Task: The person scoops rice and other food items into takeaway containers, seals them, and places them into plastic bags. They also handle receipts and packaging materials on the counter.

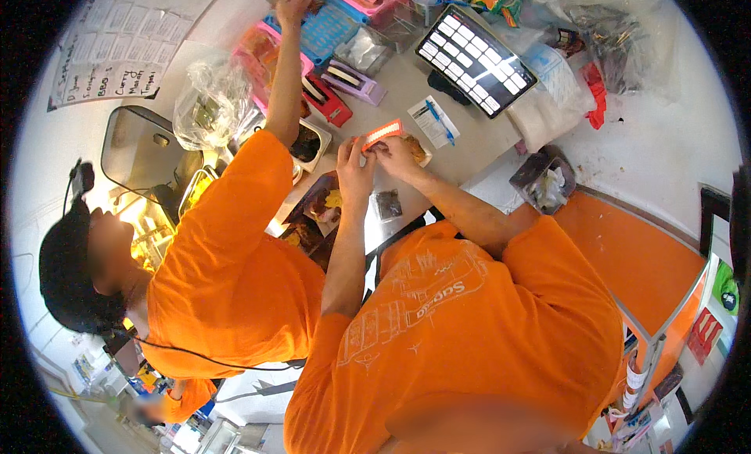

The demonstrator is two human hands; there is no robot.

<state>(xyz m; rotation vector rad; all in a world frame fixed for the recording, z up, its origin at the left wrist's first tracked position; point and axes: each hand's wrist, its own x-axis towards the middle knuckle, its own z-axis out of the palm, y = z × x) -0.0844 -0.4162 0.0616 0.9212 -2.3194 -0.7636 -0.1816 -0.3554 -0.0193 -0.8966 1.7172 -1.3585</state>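
Over the grey worktop, both my hands are close together at a small orange-red food box with a white ridged strip along it. My left hand grips its left end with finger and thumb. The fingers of my right hand are curled at the near edge, beside a small dark piece that I cannot make out. Golden-brown food shows partly behind my right hand, in a pale tray or box. Nearer my body lies a small clear sachet with dark contents.
A co-worker in orange stands close at my left, one hand reaching towards blue and pink plastic baskets. A tablet, a blue pen on paper, a metal container and a waste bin are around the worktop.
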